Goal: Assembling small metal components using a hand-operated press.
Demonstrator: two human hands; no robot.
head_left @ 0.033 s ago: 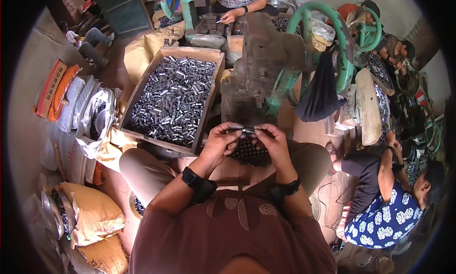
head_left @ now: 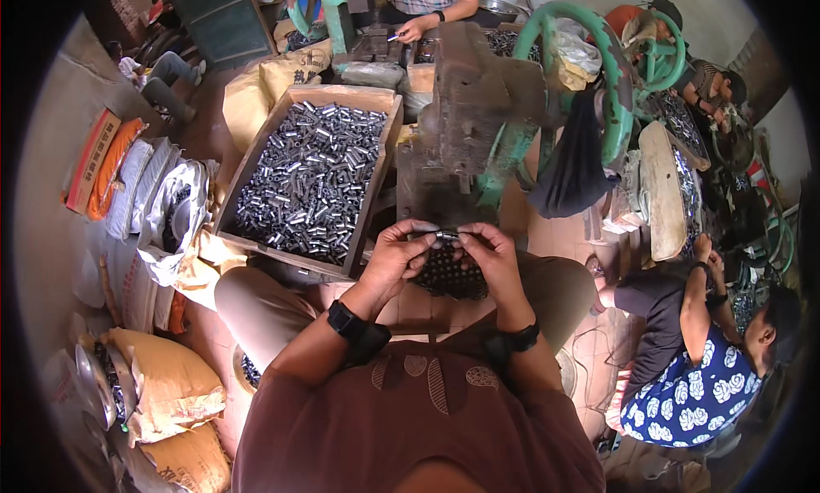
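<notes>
Between the fingertips of both hands is a small shiny metal cylinder (head_left: 446, 235), held level just in front of the dark hand press (head_left: 478, 91). My left hand (head_left: 395, 258) pinches its left end, and my right hand (head_left: 489, 252) pinches the right end. Below the fingers hangs or lies a dark perforated piece (head_left: 451, 275), partly hidden by the hands. Left of the press, a wooden box (head_left: 224, 211) is filled with many similar small metal cylinders (head_left: 312, 177).
A green curved handle (head_left: 622, 108) with dark cloth (head_left: 572, 173) stands right of the press. Sacks (head_left: 166, 378) and bags line the left side. A person (head_left: 692, 373) in a blue floral top sits at right; another person (head_left: 431, 6) works across the bench.
</notes>
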